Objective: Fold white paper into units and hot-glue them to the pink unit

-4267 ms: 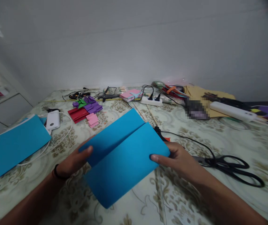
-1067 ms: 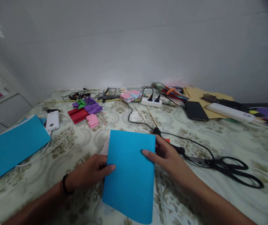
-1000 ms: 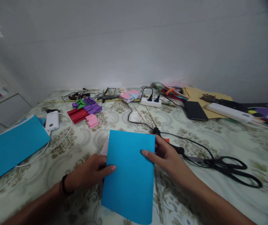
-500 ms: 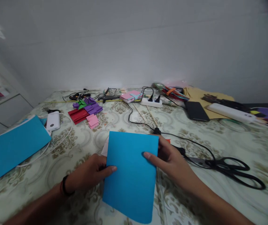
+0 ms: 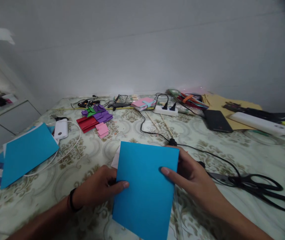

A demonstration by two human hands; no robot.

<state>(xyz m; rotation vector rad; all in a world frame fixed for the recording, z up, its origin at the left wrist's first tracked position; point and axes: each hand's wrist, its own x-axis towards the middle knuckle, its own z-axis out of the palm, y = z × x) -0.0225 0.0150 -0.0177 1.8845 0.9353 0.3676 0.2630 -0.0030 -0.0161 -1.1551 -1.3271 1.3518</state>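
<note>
A sheet of blue paper (image 5: 146, 190) is held up in front of me, over the table. My left hand (image 5: 105, 185) grips its left edge, thumb on the front and fingers behind. On the upper right edge, my right hand (image 5: 189, 171) pinches the sheet the same way, its fingers mostly hidden behind the paper. Part of a white paper piece (image 5: 115, 158) shows behind the sheet's left edge. Black-handled scissors (image 5: 252, 186) lie to the right of my right hand. More blue paper (image 5: 30, 155) rests in a pile at the left.
Red strips (image 5: 87, 124), purple pieces (image 5: 103, 116) and pink pieces (image 5: 102, 130) of paper lie beyond my left hand. A white power bank (image 5: 61, 129) has a cable looping across the table. Behind are a power strip (image 5: 166, 110), black phone (image 5: 217, 120) and wooden sticks (image 5: 166, 126).
The view has shifted slightly, so the table's things appear a little displaced. Both hands keep hold of the blue paper, which sits slightly farther right and lower in view.
</note>
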